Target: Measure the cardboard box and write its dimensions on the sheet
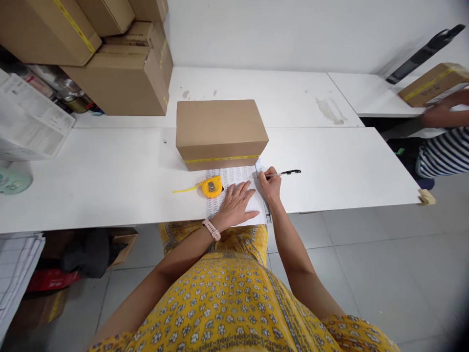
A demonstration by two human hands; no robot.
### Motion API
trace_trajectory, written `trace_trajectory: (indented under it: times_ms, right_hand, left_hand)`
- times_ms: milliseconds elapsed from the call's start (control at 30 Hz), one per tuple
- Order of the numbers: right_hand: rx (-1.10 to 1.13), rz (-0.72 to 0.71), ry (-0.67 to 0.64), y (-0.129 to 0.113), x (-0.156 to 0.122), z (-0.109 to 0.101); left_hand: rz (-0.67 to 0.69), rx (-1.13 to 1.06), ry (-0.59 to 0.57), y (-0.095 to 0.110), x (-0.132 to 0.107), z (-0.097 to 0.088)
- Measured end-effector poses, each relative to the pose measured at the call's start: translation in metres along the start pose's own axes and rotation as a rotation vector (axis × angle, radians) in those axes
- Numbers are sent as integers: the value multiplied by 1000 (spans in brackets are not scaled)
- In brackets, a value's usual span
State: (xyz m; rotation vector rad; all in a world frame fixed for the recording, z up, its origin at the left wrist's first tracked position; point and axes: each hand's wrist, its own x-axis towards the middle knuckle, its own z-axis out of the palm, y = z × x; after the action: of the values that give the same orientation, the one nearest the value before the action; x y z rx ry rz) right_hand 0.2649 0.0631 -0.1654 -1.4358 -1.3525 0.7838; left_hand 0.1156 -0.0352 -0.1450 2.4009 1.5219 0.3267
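My right hand [270,186] is closed around a pen [287,173], its tip at the right side of a sheet of paper [238,173] covered with rows of writing or print. Flat on the lower part of that sheet lies my left hand [237,203], fingers spread. Just left of those fingers is a yellow tape measure [211,187] with a short length of yellow blade out. A closed cardboard box [222,124] with a yellow tape strip stands behind the paper and covers its far edge.
Stacked cardboard boxes [120,78] fill the back left of the white table [322,166]. A white printed package [31,120] and a green item [14,181] sit at the left edge. At right, another person's arm [445,110] reaches a taped box [432,85] near a black cylindrical object [421,58].
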Motion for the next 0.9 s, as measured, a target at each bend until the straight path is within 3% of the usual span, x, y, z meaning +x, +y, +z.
trace_trajectory:
  times_ms: [100,267,467,600,767,900]
  right_hand:
    - [7,1,37,-2,-1,1]
    - [1,-63,219,3,2,-11]
    - [-467,-273,43,32,9,-57]
    - [-647,-283,-24,45,6,-74]
    - [-456,-207,102,57,-1,-79]
    - [-176,-73,215,61,-14,-83]
  left_hand:
    - [7,-7,17,-1,0,1]
    - [11,-21,2,-4,0,2]
    - [35,-11,53,-6,1,4]
    - [23,-18,232,-8,-10,0]
    - [-160,49,515,-32,-39,-22]
    - [-341,32,494,-65,-48,-32]
